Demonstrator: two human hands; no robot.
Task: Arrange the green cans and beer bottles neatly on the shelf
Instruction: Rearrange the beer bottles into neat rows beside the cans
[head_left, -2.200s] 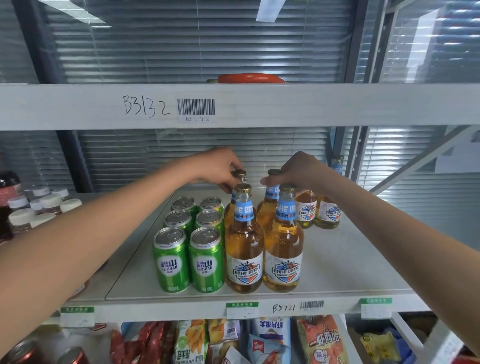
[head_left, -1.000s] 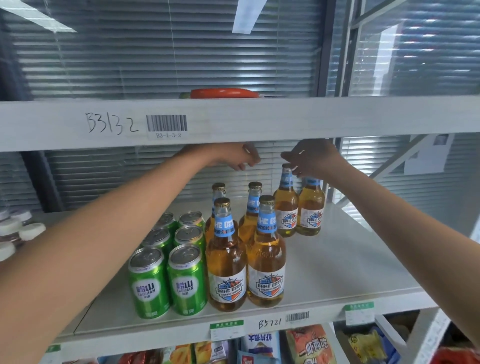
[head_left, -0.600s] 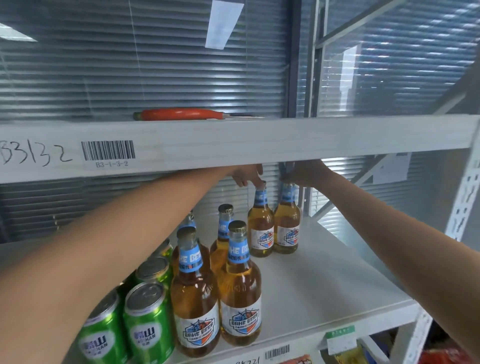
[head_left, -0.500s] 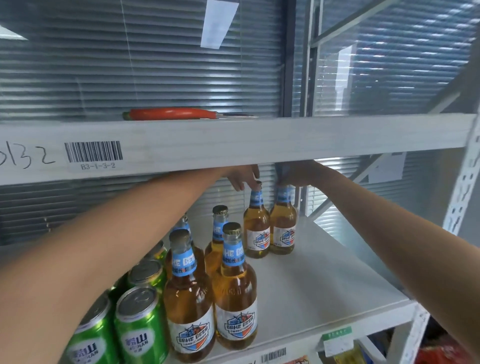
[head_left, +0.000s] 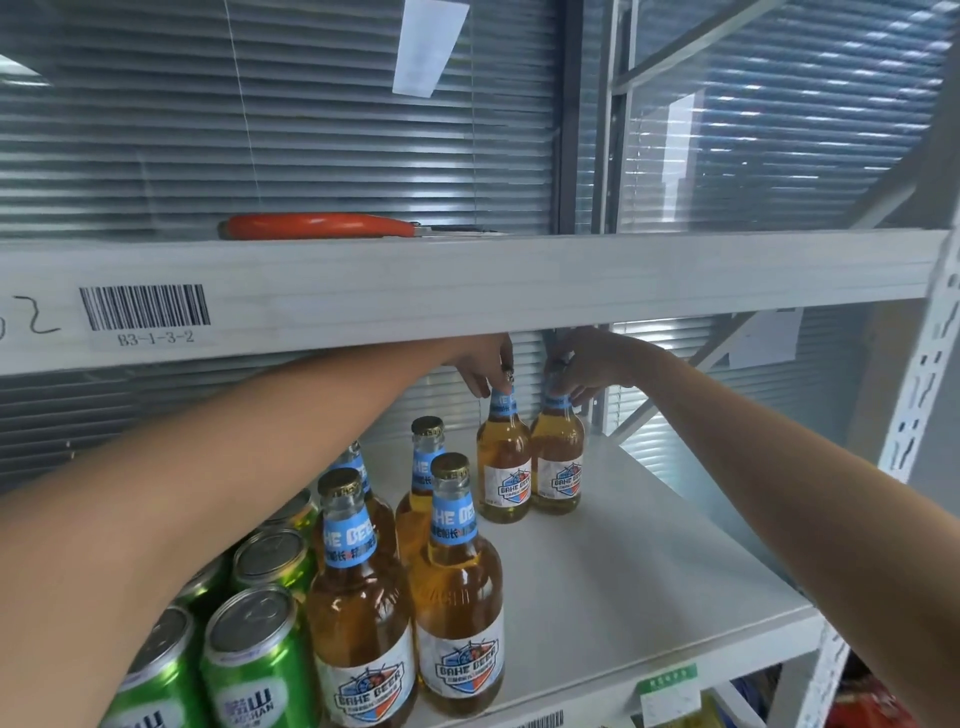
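At the shelf (head_left: 649, 561) back, my left hand (head_left: 480, 364) and right hand (head_left: 592, 364) pinch two glass bottles' (head_left: 504, 467) necks; the upper beam (head_left: 519, 280) hides my knuckles.

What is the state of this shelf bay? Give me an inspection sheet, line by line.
Surface: grey shelf board, right half bare.
Job's things: two beer bottles at the back, upright, side by side; four more upright in a front block; green cans in rows left of them.
Clutter: orange-handled tool on the upper shelf.
Grippers: left hand pinches the left back bottle's neck; right hand grips the right back bottle's top.
Cables: a thin blind cord behind the glass.
Surroundings: slatted blinds, white upright post, packaged goods below.
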